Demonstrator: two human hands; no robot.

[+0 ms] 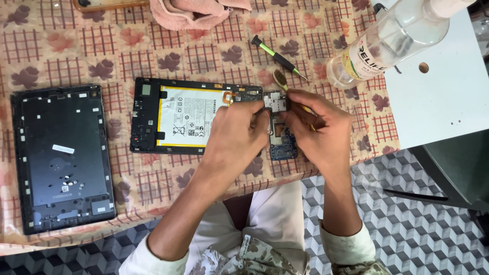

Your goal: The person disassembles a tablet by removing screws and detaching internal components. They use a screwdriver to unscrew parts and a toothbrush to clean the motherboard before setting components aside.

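Observation:
An opened tablet (178,116) lies on the patterned tablecloth, its white battery showing. At its right end sits a blue circuit board (283,143). My left hand (237,133) and my right hand (317,128) meet over the top of that board, fingertips pinching at a small metal-shielded part (274,103). A thin yellow-handled tool (307,110) pokes out under my right hand; how it is held is hidden.
The tablet's dark back cover (62,158) lies at the left. A green-and-black screwdriver (278,58) and a small brush (280,79) lie beyond my hands. A clear bottle (392,40) lies at the upper right, and a pink cloth (191,12) sits at the top. The table edge runs below my hands.

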